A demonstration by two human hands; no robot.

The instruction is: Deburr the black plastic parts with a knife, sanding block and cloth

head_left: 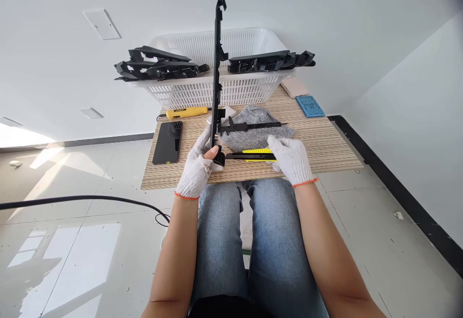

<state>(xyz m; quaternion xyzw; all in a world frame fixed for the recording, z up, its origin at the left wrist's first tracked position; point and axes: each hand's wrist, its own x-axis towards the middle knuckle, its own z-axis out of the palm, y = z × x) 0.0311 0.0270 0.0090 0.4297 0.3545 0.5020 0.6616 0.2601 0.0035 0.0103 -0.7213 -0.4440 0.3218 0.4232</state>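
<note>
My left hand (197,166), in a white knit glove with the thumb tip bare, grips the lower end of a long black plastic trim strip (217,67). The strip stands nearly upright, its clips facing right. My gloved right hand (291,158) is closed around a yellow and black utility knife (258,155). The knife lies level and points left, its blade tip at or very near the strip's lower end; contact cannot be made out. Behind the knife a black caliper (249,126) rests on a grey cloth (253,138).
A white plastic basket (188,91) at the table's back carries black trim parts (159,64) on the left and more parts (271,62) on the right. A phone (167,143), a yellow-handled tool (188,112) and a blue box (310,106) lie on the wooden table (325,144).
</note>
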